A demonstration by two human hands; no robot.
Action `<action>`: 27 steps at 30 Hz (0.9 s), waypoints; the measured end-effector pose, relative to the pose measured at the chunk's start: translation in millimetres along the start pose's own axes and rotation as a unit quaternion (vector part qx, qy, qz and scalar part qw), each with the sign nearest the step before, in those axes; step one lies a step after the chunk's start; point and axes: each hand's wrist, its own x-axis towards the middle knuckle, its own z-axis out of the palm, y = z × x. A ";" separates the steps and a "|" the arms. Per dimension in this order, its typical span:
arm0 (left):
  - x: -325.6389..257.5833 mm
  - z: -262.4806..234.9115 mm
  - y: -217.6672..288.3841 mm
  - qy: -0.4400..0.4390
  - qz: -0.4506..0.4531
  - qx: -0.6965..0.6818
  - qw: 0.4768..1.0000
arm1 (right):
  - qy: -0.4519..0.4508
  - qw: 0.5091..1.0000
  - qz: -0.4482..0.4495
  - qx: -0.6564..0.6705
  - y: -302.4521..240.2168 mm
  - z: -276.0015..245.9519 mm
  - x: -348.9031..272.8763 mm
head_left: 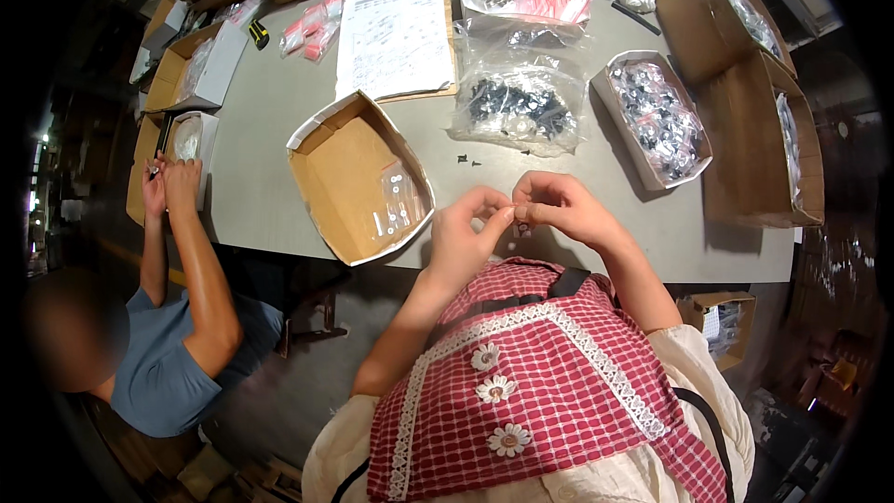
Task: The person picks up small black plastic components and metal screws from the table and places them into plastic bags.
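Observation:
My left hand [464,228] and my right hand [563,207] meet at the table's front edge, fingertips pinched together. Between them they grip the top of a small clear plastic bag [523,230] that hangs just below the fingers. Something small and pale shows in it, too small to name. To the left of my hands stands an open cardboard box [326,163], with a few flat clear bags of small white parts [396,200] at its right side. Beyond my fingers, a few small dark screws [463,158] lie on the table.
A large clear bag of black and pale parts [521,112] lies ahead. On the right, a box [619,126] is full of small filled bags, beside brown cartons [745,144]. A paper sheet [396,37] and a yellow cutter [259,33] lie farther back. Another person [186,354] works at left.

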 end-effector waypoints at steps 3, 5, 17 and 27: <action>-1.3 0.5 1.5 -0.008 0.003 0.000 1.000 | -0.015 1.000 0.017 0.010 -0.8 -2.2 -0.9; -3.4 0.5 1.7 -0.011 0.011 -0.003 1.000 | -0.025 0.999 0.031 0.013 -3.1 -0.8 -1.2; -8.9 -0.5 -1.5 0.029 0.042 -0.034 0.998 | -0.026 0.998 0.053 -0.027 -16.5 -7.1 -13.6; -7.7 -0.1 2.2 -0.125 -0.226 -0.406 0.877 | 0.009 0.977 -0.190 -0.093 -16.4 8.9 -11.1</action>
